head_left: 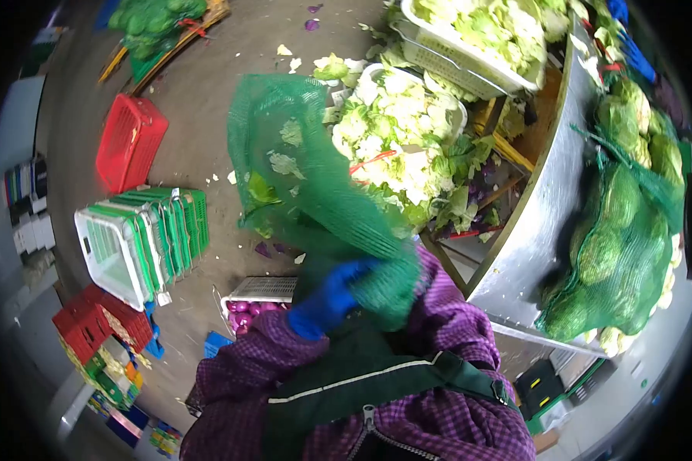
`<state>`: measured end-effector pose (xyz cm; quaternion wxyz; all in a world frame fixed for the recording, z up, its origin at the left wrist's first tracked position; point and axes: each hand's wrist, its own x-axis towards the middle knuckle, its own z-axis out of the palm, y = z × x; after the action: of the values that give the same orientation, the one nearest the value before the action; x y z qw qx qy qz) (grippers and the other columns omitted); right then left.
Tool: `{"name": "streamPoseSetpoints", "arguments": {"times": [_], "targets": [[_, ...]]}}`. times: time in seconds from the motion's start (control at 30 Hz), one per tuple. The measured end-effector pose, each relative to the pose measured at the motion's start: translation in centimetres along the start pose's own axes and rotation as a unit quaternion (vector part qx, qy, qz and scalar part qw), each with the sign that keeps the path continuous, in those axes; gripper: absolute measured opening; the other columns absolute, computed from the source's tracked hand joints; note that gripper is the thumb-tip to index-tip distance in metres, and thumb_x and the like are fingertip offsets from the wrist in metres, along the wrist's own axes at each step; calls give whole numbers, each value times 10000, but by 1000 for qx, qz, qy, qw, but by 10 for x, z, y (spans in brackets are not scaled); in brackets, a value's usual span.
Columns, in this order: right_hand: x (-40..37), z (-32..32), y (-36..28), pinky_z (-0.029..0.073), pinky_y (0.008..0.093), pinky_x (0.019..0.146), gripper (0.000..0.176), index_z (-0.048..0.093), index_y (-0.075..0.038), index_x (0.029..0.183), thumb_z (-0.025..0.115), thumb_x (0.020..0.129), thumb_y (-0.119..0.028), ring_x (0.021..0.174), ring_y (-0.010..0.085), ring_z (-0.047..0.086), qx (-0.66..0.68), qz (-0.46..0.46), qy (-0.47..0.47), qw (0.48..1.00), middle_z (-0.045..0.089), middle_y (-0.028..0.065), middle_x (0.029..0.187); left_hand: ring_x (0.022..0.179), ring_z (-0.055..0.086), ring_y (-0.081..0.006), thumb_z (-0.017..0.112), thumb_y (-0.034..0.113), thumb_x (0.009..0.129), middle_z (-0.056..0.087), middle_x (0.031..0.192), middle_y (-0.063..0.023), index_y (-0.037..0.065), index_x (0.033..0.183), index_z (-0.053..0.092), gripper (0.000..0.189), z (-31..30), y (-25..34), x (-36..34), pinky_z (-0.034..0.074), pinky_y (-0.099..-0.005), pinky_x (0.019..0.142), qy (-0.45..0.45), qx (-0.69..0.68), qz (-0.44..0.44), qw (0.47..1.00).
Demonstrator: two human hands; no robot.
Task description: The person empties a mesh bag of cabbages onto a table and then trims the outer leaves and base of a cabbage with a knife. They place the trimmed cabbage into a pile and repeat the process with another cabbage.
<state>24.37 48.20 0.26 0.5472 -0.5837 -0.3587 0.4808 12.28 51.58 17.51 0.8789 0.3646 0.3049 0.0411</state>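
We're looking down at the left hand (331, 296), in a blue glove, and it's clenched tight on the bunched end of a green mesh sack (307, 169). The sack is limp and lifted in front of the chest. It fans out up and to the left over the floor, with a few leaf scraps caught in the netting. The right hand is buried under the mesh. We see only the purple checked sleeve (450, 307) running into it, so we can't tell whether that hand is gripping.

Just past the sack sits a white basket (457, 115) heaped with pale cabbage leaves, and farther off a white crate (438, 58) holds more. On the right, a steel table (530, 223) carries a full green net sack of cabbages (623, 238). On the floor to the left we see a stack of green-and-white crates (142, 234) tipped on its side, with a red crate (131, 142) beyond it. Near the left sleeve, a white crate of purple onions (246, 311) peeks out.
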Motion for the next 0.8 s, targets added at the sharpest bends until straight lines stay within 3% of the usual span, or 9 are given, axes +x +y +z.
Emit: {"name": "streamPoseSetpoints", "arguments": {"times": [0.13, 0.3, 0.43, 0.5, 0.53, 0.57, 0.63, 0.67, 0.8], "targets": [[-26, -91, -85, 299, 373, 1069, 535, 319, -19, 1391, 505, 928, -213, 1250, 275, 400, -346, -5, -7, 938, 376, 154, 1400, 1138, 527, -244, 624, 29, 800, 508, 1289, -137, -43, 1311, 419, 556, 9, 4, -19, 397, -353, 1001, -5, 243, 172, 955], [-47, -135, -121, 288, 368, 1073, 558, 324, -20, 1386, 513, 930, -281, 1260, 281, 385, -536, 19, -40, 843, 381, 154, 1396, 1085, 543, -235, 704, 37, 732, 546, 1207, -139, -12, 1232, 498, 543, -7, -33, 37, 433, -341, 935, 418, 397, 332, 747], [-54, -143, -181, 284, 409, 1076, 445, 419, -29, 1334, 465, 905, -137, 1245, 320, 400, -428, -14, 36, 903, 441, 178, 1344, 1007, 568, -170, 685, 105, 787, 610, 1084, -119, -7, 1176, 546, 428, -16, -63, 88, 452, -313, 879, 183, 277, 72, 940], [-54, -243, -111, 284, 418, 1075, 422, 461, -28, 1293, 482, 885, -133, 1224, 319, 427, -738, -154, 87, 651, 470, 189, 1310, 816, 574, -93, 653, 101, 835, 639, 912, -35, -13, 1017, 605, 219, -9, -30, 82, 478, -252, 733, 221, 240, 157, 932], [-33, -274, -153, 398, 366, 973, 329, 565, -31, 1181, 501, 861, -79, 1118, 287, 520, -682, 115, 88, 717, 568, 167, 1194, 785, 582, -90, 618, 76, 860, 647, 876, -18, -11, 1004, 616, 169, -18, -11, 78, 481, -253, 719, 274, 279, 285, 875], [-42, -306, -166, 457, 356, 872, 308, 601, -32, 1122, 510, 828, -51, 982, 269, 585, -804, -134, 152, 558, 626, 150, 1068, 786, 587, -96, 606, 86, 875, 652, 867, -23, -12, 1036, 622, 189, -52, -7, 87, 482, -253, 737, 257, 126, 301, 910], [-51, -316, -253, 473, 329, 810, 243, 619, -10, 1076, 474, 888, -62, 912, 210, 592, -333, -132, 277, 892, 643, 91, 1011, 798, 589, -102, 574, 139, 911, 660, 907, -40, -16, 1067, 629, 226, -60, 30, 76, 483, -262, 740, 377, 178, 283, 864], [-57, -309, -283, 473, 324, 800, 235, 616, 0, 1074, 466, 911, -78, 902, 196, 588, -53, -194, 324, 924, 639, 72, 1015, 798, 589, -102, 574, 139, 911, 660, 907, -40, -16, 1067, 629, 226, -59, 39, 73, 483, -262, 740, 378, 178, 288, 862], [-55, -348, -294, 455, 264, 679, 233, 646, 14, 966, 475, 929, -140, 743, 166, 573, -186, -221, 359, 887, 645, 72, 901, 846, 591, -108, 533, 194, 942, 661, 963, -54, -4, 1060, 641, 255, -21, 99, 57, 481, -278, 775, 359, 252, 380, 815]]}}
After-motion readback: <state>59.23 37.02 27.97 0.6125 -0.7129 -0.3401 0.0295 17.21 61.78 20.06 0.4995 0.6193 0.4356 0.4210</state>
